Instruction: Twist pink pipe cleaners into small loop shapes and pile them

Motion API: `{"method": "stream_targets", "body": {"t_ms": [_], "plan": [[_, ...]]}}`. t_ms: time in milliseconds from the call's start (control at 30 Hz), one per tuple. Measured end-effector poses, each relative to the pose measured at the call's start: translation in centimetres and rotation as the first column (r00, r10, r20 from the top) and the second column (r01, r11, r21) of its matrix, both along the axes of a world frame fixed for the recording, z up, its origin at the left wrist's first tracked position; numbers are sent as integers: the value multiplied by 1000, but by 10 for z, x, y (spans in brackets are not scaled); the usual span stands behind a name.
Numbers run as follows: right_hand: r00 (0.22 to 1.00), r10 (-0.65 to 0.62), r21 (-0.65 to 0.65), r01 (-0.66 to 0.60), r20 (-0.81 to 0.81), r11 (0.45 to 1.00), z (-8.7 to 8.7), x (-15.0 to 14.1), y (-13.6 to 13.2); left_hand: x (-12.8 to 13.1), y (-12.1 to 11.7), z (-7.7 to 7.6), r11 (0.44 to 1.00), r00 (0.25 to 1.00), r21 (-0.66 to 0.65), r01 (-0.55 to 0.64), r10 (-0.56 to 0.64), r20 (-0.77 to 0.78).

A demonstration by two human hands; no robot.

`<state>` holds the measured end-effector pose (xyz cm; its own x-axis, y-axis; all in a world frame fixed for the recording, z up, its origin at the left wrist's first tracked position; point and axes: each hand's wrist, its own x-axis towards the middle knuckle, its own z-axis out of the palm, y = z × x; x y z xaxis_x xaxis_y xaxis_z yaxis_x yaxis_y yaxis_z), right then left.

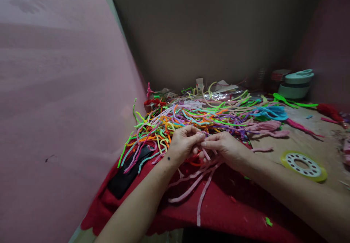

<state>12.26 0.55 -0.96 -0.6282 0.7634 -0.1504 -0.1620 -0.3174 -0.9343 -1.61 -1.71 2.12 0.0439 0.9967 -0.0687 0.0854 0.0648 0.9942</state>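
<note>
Close together over the near edge of the pile, my left hand (186,141) and my right hand (222,146) both pinch a pink pipe cleaner (206,154). Its short end points down between them, and my fingers hide the rest. Several loose pink pipe cleaners (203,195) fan out below my hands over the red cloth (218,213). Just behind my fingers spreads a tangled heap of pipe cleaners (188,115) in orange, green, lilac, purple and other colours.
On the right, a roll of clear yellowish tape (303,165) lies on a brown board (273,142). A mint-green lidded container (296,84) stands at the back right. A black flat item (125,177) lies at left. Walls rise left and behind.
</note>
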Motion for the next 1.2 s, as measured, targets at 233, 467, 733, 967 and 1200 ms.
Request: {"method": "stream_targets", "body": {"t_ms": [233,467,733,967,1200], "plan": [[989,-39,91,26,144,996,3,0,-1,-1,3,-4,997,993,73,-11,19,-114],[987,-28,180,-2,160,984,6,2,0,-8,6,-6,996,993,67,63,-56,-102],[998,-5,67,0,66,998,6,0,-4,-9,7,-1,993,988,-52,102,-108,-115],[998,-57,9,58,-10,998,1,-1,2,-8,7,-4,997,986,20,76,-72,-151],[968,-198,-23,197,-156,980,2,7,18,-13,5,-8,853,905,438,283,-87,-417]]}}
